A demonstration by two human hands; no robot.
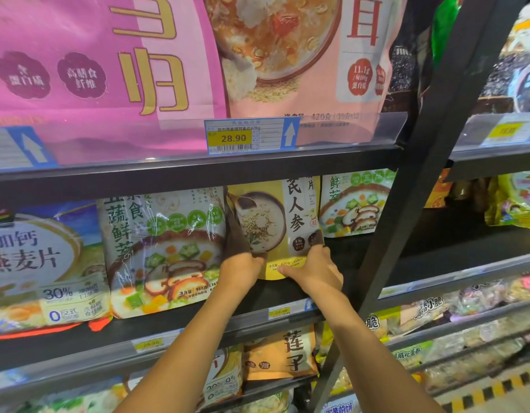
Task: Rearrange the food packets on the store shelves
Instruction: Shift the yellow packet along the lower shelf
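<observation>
A yellow and brown food packet [275, 222] with a bowl picture stands upright on the middle shelf [287, 290]. My left hand [243, 271] grips its lower left corner. My right hand [313, 272] grips its lower right corner, thumb across the yellow bottom edge. To its left stands a white vegetable-and-mushroom packet [165, 251], touching it. Another packet of the same vegetable kind [356, 204] sits further back on the right, with a dark gap of bare shelf in front of it.
A blue oat packet [40, 263] is at far left. Large pink packets [109, 61] fill the shelf above, behind a price tag [234, 138]. A slanted black post [406, 222] crosses on the right. An orange packet [281, 353] sits on the shelf below.
</observation>
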